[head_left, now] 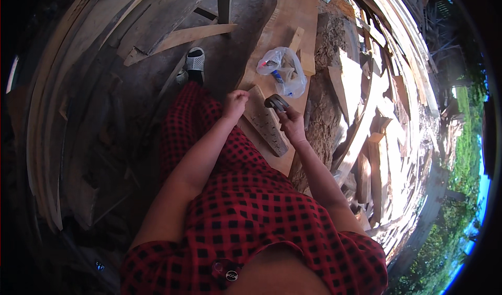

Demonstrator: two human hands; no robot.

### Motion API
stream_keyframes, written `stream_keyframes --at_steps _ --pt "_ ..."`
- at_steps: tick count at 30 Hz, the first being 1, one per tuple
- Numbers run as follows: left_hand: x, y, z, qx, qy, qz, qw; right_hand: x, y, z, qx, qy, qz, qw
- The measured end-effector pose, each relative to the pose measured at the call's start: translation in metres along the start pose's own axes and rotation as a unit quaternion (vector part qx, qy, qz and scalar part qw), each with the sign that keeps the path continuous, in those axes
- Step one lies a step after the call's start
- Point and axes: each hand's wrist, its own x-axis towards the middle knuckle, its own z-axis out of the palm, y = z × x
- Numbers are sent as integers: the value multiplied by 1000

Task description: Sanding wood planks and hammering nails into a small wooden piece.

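Observation:
My right hand (291, 125) is closed on a dark, rounded metal tool (276, 103), perhaps a hammer head; its exact kind does not show. The tool is held just above the right side of a wooden block (265, 123), whose face has many small dark holes or specks. At the block's far left edge, my left hand (235, 104) is closed with fingertips pinched; anything between them is too small to make out. Under the block runs a long wide plank (288, 12). Beyond my hands, a clear plastic bag (294, 86) with blue and red items inside lies on it.
A small wood piece (296, 40) lies past the bag. Right of the plank are a rough-barked log (327, 96) and a sunlit heap of offcuts (379, 154). Boards (151, 33) lie at the far left, near a dark post (224, 2) and my sandalled foot (195, 62).

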Motion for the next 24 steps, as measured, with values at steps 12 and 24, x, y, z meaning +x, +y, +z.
stream_keyframes --at_steps 12,24 --pt "-54 33 -39 -380 -128 -243 883 -78 15 -69 -199 157 2 967" --pt "-83 74 -33 -417 -151 -271 854 -111 70 -71 -390 177 -99 898"
